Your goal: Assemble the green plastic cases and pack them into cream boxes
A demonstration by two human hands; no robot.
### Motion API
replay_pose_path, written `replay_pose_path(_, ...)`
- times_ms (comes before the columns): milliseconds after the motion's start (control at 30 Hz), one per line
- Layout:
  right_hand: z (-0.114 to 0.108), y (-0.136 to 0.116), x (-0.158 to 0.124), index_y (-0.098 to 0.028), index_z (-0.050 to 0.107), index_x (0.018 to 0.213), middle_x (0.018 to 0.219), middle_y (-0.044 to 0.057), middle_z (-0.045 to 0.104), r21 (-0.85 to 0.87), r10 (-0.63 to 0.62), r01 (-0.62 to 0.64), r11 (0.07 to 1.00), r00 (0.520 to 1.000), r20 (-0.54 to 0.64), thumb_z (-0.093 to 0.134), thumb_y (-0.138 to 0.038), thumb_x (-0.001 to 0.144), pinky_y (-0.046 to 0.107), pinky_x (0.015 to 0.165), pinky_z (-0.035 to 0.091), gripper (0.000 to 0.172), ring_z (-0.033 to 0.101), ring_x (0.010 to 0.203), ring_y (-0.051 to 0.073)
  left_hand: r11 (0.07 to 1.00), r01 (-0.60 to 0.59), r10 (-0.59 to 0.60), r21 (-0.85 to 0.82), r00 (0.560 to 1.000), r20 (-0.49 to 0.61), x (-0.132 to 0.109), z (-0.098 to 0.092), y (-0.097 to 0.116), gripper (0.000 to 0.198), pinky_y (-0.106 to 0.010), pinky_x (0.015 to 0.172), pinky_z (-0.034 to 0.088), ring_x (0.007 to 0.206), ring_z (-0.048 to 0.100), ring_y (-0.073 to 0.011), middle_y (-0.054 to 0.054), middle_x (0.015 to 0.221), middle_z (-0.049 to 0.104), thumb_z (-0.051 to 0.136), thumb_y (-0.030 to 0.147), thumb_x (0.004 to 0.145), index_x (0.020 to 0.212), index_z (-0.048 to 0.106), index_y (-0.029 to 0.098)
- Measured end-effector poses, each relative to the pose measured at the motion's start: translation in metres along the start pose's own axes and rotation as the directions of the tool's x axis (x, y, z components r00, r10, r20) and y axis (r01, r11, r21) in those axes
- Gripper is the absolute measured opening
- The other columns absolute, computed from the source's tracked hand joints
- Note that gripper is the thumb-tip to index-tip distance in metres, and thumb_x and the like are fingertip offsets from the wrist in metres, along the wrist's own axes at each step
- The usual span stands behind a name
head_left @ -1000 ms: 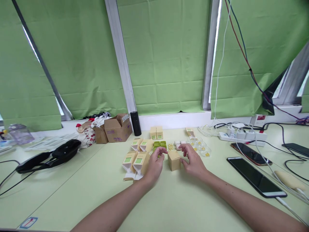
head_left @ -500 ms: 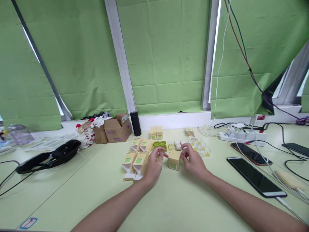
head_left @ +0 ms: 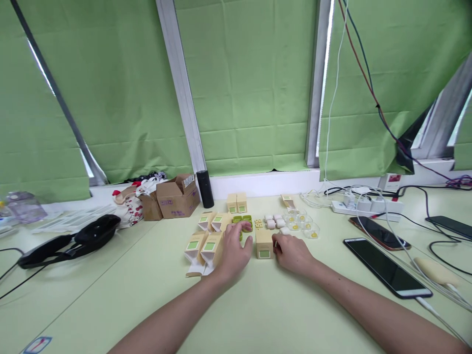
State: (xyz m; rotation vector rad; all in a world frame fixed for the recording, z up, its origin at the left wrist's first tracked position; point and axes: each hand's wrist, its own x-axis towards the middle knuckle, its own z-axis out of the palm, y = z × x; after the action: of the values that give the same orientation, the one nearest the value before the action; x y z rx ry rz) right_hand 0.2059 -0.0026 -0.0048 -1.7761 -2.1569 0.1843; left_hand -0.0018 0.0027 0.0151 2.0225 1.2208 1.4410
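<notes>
A small closed cardboard box (head_left: 264,244) with a green front window stands upright on the table between my hands. My left hand (head_left: 235,250) is open, thumb apart from the fingers, a short way left of that box. Its fingertips reach over the green square cups (head_left: 246,220), hiding part of them. Curled closed, my right hand (head_left: 293,251) rests against the right side of the box; whatever its fingers hold, if anything, is hidden. Left of my left hand stand several open cartons (head_left: 194,244) with white flaps hanging out.
Behind the box lie small yellow pieces (head_left: 258,223), white-pink rolls (head_left: 271,224) and clear plastic cups (head_left: 303,224) with yellow spots. Two closed boxes (head_left: 237,202) stand farther back. Phones (head_left: 387,265) and cables are at right; a black strapped bag (head_left: 73,241) and brown carton (head_left: 179,197) at left.
My left hand has come away from the box and opened. My right hand has curled closer against the box's right side, and the box has turned to face me more squarely.
</notes>
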Motion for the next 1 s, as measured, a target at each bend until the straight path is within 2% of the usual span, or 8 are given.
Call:
replay_pose_path(133, -0.001, 0.0, -0.001, -0.022, 0.067, 0.096, 0.094, 0.007, 0.077, -0.018, -0.006, 0.006, 1.0, 1.0, -0.004, 0.059, -0.012, 0.089, 0.029, 0.059, 0.024, 0.014, 0.069, 0.079, 0.022, 0.977, -0.16, 0.131, 0.139, 0.972, 0.195, 0.0, -0.002, 0.009, 0.048, -0.052, 0.117, 0.036, 0.135, 0.046, -0.0336, -0.011, 0.136, 0.059, 0.064, 0.018, 0.084, 0.131, 0.059, 0.028)
replay_pose_path(233, -0.001, 0.001, -0.002, -0.022, 0.066, 0.095, 0.094, 0.007, 0.077, -0.026, -0.01, 0.01, 1.0, 1.0, -0.009, 0.059, -0.012, 0.089, 0.029, 0.058, 0.023, 0.014, 0.069, 0.08, 0.022, 0.955, -0.229, 0.159, 0.189, 0.932, 0.324, 0.001, 0.0, 0.012, 0.057, -0.055, 0.117, 0.034, 0.138, 0.044, -0.0358, -0.013, 0.144, 0.054, 0.064, 0.019, 0.084, 0.139, 0.054, 0.027)
replay_pose_path(467, -0.001, 0.0, -0.003, -0.022, 0.067, 0.097, 0.096, 0.008, 0.077, -0.038, -0.022, 0.021, 0.999, 1.0, -0.016, 0.057, -0.013, 0.09, 0.03, 0.058, 0.023, 0.016, 0.07, 0.082, 0.024, 0.948, -0.279, 0.201, 0.149, 0.896, 0.397, 0.009, 0.009, 0.013, 0.049, -0.05, 0.11, 0.039, 0.12, 0.059, -0.0371, -0.011, 0.123, 0.068, 0.071, 0.022, 0.078, 0.126, 0.064, 0.029)
replay_pose_path(633, -0.001, 0.0, -0.004, -0.021, 0.068, 0.097, 0.094, 0.008, 0.077, -0.042, -0.024, 0.024, 0.999, 1.0, -0.013, 0.056, -0.013, 0.09, 0.029, 0.059, 0.024, 0.017, 0.07, 0.08, 0.023, 0.901, -0.323, 0.131, 0.29, 0.839, 0.528, 0.024, 0.011, 0.023, 0.048, -0.051, 0.105, 0.04, 0.112, 0.062, -0.0389, -0.014, 0.115, 0.071, 0.068, 0.015, 0.072, 0.12, 0.065, 0.025)
replay_pose_path(700, -0.001, 0.001, -0.004, -0.022, 0.069, 0.098, 0.094, 0.008, 0.077, -0.037, -0.02, 0.02, 0.999, 1.0, -0.002, 0.057, -0.013, 0.09, 0.029, 0.06, 0.026, 0.017, 0.07, 0.081, 0.023, 0.898, -0.324, 0.119, 0.297, 0.829, 0.546, 0.034, 0.01, 0.026, 0.044, -0.05, 0.103, 0.041, 0.107, 0.063, -0.0393, -0.013, 0.103, 0.072, 0.072, 0.016, 0.066, 0.108, 0.067, 0.025)
replay_pose_path(767, -0.002, 0.001, -0.004, -0.022, 0.069, 0.101, 0.096, 0.008, 0.077, -0.027, -0.014, 0.015, 1.0, 1.0, 0.007, 0.058, -0.013, 0.09, 0.029, 0.062, 0.028, 0.018, 0.07, 0.083, 0.024, 0.89, -0.32, 0.08, 0.325, 0.811, 0.58, 0.046, 0.008, 0.028, 0.03, -0.049, 0.103, 0.041, 0.104, 0.063, -0.0398, -0.01, 0.086, 0.07, 0.076, 0.018, 0.062, 0.088, 0.066, 0.026)
replay_pose_path(833, -0.002, 0.001, -0.004, -0.023, 0.069, 0.104, 0.098, 0.008, 0.077, -0.015, -0.011, 0.012, 1.0, 1.0, 0.012, 0.058, -0.015, 0.091, 0.028, 0.062, 0.028, 0.018, 0.07, 0.086, 0.024, 0.88, -0.321, 0.05, 0.351, 0.795, 0.605, 0.062, 0.005, 0.034, 0.028, -0.047, 0.103, 0.041, 0.104, 0.062, -0.0401, -0.008, 0.08, 0.069, 0.078, 0.017, 0.057, 0.081, 0.066, 0.027)
replay_pose_path(1000, -0.001, 0.0, -0.005, -0.022, 0.068, 0.106, 0.1, 0.008, 0.077, -0.014, -0.019, 0.02, 1.0, 1.0, 0.02, 0.057, -0.017, 0.093, 0.029, 0.061, 0.027, 0.018, 0.07, 0.089, 0.025, 0.71, -0.36, -0.061, 0.605, 0.825, 0.562, 0.122, 0.004, 0.053, 0.046, -0.044, 0.101, 0.038, 0.113, 0.061, -0.0377, -0.012, 0.103, 0.075, 0.074, 0.015, 0.063, 0.109, 0.069, 0.022)
